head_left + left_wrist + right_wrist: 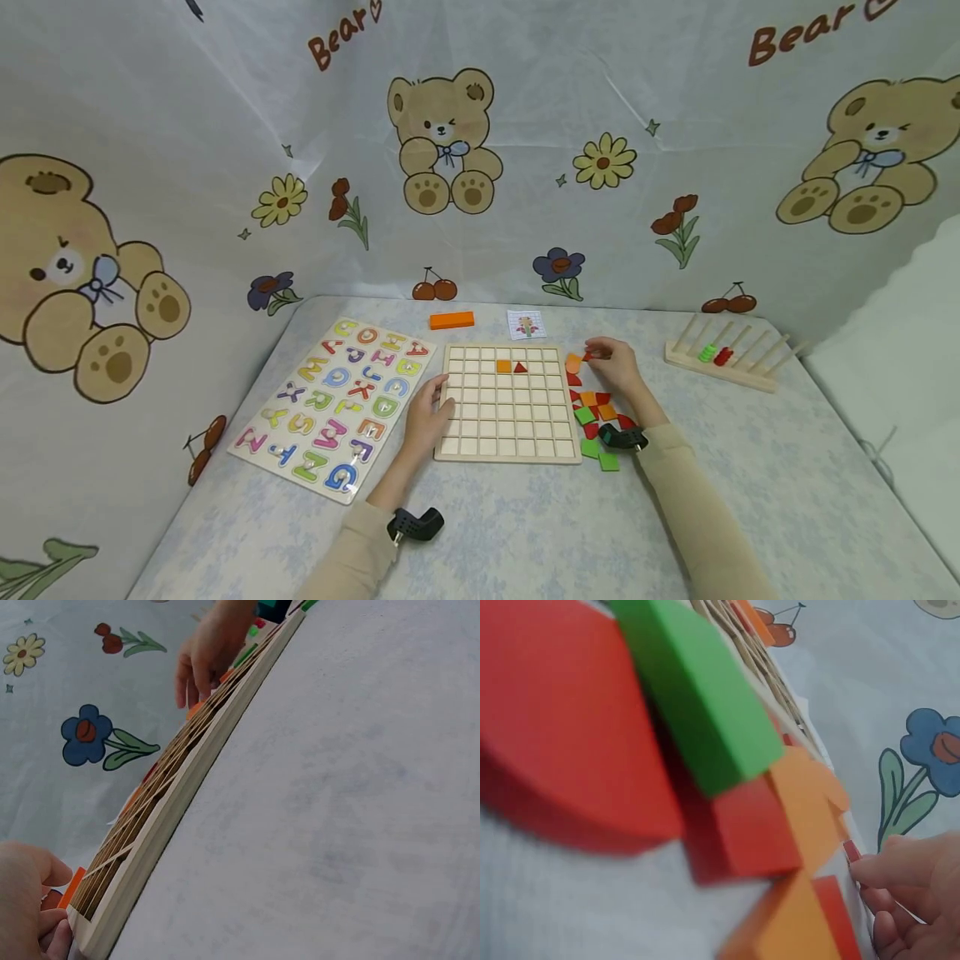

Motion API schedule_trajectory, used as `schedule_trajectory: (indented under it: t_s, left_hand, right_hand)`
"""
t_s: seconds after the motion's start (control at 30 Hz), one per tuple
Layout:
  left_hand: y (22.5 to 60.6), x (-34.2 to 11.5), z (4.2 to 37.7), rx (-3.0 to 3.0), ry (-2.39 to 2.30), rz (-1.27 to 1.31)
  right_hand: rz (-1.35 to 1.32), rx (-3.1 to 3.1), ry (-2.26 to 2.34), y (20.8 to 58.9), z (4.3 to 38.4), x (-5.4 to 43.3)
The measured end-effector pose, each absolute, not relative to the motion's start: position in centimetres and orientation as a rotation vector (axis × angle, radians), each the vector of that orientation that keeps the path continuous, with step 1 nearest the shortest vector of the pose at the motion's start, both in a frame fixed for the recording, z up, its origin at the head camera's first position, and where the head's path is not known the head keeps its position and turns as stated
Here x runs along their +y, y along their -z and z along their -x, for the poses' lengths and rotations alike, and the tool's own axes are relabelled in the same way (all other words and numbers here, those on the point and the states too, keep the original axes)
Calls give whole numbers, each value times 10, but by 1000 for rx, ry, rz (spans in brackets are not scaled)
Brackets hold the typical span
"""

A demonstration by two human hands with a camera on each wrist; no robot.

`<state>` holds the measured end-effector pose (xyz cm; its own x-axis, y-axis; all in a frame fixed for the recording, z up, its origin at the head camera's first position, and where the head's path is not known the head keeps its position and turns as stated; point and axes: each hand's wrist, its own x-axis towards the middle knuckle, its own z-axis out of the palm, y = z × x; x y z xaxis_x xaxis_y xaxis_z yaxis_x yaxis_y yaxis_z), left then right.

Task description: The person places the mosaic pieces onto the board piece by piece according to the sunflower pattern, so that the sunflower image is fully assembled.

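A wooden grid board lies in the middle of the table. An orange square tile and a red triangle tile sit side by side in an upper row. My left hand grips the board's left edge, its fingers curled at the side rail in the left wrist view. Beyond the board's upper right corner, my right hand pinches a small red piece between thumb and fingertips; its full shape is hidden. Below that hand, loose red, orange and green tiles lie along the board's right side, some overlapping.
An alphabet puzzle board lies at the left. Behind the grid board are an orange bar and a picture card. A wooden peg rack with green and red beads stands at the right. A bear-print curtain hangs behind.
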<state>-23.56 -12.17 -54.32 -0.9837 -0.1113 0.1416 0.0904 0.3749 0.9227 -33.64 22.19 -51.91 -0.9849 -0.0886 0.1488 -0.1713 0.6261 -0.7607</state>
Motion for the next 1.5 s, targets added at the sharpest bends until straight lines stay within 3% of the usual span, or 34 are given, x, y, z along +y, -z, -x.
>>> schedule_trajectory:
  t_s: [0.33, 0.73, 1.0, 1.5]
  left_hand:
    - [545, -122, 235, -2455, 1654, -27]
    - [543, -122, 236, -2451, 1677, -31]
    - [542, -122, 235, -2451, 1668, -32]
    - [543, -121, 236, -2475, 1639, -41]
  right_hand:
    - [-263, -2681, -1366, 506, 329, 210]
    - [-595, -2650, -1536, 508, 322, 123]
    - [-658, -2631, -1503, 516, 326, 84]
    - [-626, -2681, -1476, 519, 332, 70]
